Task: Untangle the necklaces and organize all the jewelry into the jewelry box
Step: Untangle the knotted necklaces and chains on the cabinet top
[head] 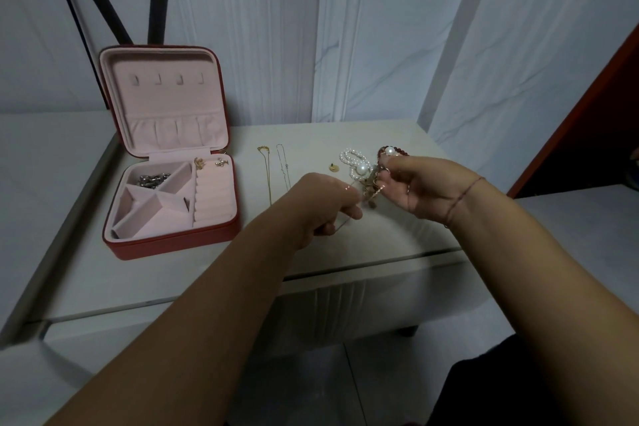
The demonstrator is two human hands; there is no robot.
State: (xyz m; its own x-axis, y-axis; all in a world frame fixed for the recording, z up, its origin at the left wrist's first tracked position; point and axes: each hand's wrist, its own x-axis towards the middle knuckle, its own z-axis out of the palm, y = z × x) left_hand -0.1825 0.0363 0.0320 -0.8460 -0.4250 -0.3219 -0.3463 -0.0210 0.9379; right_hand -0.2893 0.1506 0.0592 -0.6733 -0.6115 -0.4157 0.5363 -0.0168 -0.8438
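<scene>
Left hand [325, 207]: fingers curled tight into a narrow fist, near the middle of the table [138, 273]. The fingertips pinch a thin chain [340, 225], a short run of which shows below the knuckles.

Right hand [425, 190]: fingers curled inward, gripping one side of the tangled jewelry [370, 187]. The tangle hangs between the two hands. A thin red string [465, 195] circles the right wrist.

Jewelry still on the table:
- Pearl strand [354, 159], just beyond the tangle; whether it is caught in the tangle cannot be told.
- Dark red bead strand [397, 150], far side of the right hand, partly hidden by the fingers.
- Small gold round piece [334, 167], left of the pearls.
- Gold necklace [268, 176] and silver chain [284, 166], laid out straight side by side, left of the left hand.

Jewelry box [173, 245]: red outside, pink lining, at the left of the table, lid [162, 97] upright.
- Far-left compartment: silver piece [154, 180].
- Far end of the ring rolls, right side: gold earring [200, 162] and silver earring [221, 161].
</scene>
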